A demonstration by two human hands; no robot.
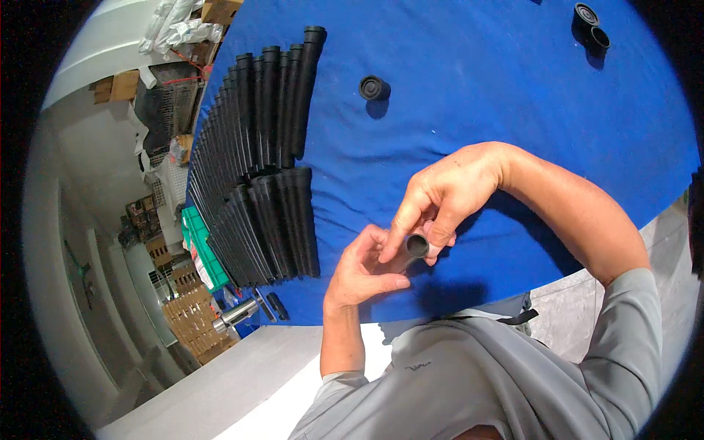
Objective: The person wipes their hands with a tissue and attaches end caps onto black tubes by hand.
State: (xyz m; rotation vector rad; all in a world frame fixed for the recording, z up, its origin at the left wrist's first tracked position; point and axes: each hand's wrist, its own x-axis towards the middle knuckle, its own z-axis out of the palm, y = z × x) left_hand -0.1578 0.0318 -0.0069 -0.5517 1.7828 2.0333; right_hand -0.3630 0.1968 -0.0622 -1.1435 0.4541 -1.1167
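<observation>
My left hand [361,270] and my right hand [446,202] meet near the table's front edge, around a dark tube [417,247]. The tube's round open end faces up. My left hand's thumb and fingers close around its side, while my right hand's fingers grip beside its rim; the tube's lower part is hidden. Left of my hands, several long black tubes lie side by side in two rows, a far row [270,106] and a near row [286,224]. Many far-row tubes have wider ends. A short black ribbed cap [374,88] sits alone beyond my hands.
Two more short black round pieces [598,40] stand at the far right of the blue cloth [469,81]. By the table's left edge are a green crate [207,246] and a silver cylinder [238,314]. Cardboard boxes [194,323] stand on the floor beyond.
</observation>
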